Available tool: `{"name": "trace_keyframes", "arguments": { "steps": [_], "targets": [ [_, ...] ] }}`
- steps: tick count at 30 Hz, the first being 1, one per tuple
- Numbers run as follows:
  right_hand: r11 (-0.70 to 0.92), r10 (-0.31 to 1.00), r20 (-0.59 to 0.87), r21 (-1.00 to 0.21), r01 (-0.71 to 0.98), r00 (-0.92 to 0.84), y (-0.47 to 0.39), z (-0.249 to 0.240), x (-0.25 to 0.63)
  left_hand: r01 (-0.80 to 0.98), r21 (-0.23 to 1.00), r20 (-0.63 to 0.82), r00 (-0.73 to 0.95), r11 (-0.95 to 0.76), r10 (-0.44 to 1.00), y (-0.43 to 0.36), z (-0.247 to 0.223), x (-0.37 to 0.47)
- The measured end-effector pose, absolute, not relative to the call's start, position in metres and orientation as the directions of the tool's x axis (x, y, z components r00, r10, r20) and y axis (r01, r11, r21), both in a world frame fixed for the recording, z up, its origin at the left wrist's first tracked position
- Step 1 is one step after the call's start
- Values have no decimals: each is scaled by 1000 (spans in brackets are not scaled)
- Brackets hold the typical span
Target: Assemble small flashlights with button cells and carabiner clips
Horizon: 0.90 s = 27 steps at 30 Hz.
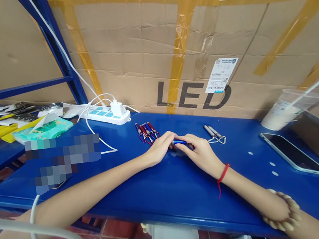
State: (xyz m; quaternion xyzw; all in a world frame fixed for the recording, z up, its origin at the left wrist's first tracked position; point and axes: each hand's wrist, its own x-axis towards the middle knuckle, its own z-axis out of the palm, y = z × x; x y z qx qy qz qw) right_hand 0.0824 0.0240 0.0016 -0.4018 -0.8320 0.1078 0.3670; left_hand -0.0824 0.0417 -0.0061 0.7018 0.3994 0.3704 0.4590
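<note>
Between my two hands, above the blue table, is a small blue metallic cylinder (179,142), lying roughly level. My left hand (161,147) is closed on its left end, with the fingertips partly hidden. Thumb and fingers of my right hand (195,146) pinch the right part. Behind my left hand, several small red, blue and purple cylinders (146,129) with clips lie in a bunch. Silver cylinders (212,130) with carabiner clips rest behind and to the right of my right hand.
A white power strip (107,116) with cables stands at the back left, near a green packet (45,128). A phone (294,153) lies at the right, before a plastic cup (279,111). Behind the table (162,196) rises a cardboard sheet (129,54).
</note>
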Motion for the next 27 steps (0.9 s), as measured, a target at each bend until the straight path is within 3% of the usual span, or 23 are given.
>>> {"name": "trace_keyframes", "arguments": {
  "steps": [7, 18, 27],
  "targets": [
    [707, 706, 508, -476, 523, -493, 27, 1, 87, 158, 961, 151, 387, -226, 910, 49, -12, -84],
    [701, 712, 514, -562, 439, -479, 25, 4, 87, 146, 966, 150, 349, -212, 925, 46, -7, -81],
    [721, 692, 539, -506, 473, -480, 25, 3, 87, 120, 956, 195, 417, -266, 888, 50, -12, -84]
  ]
}}
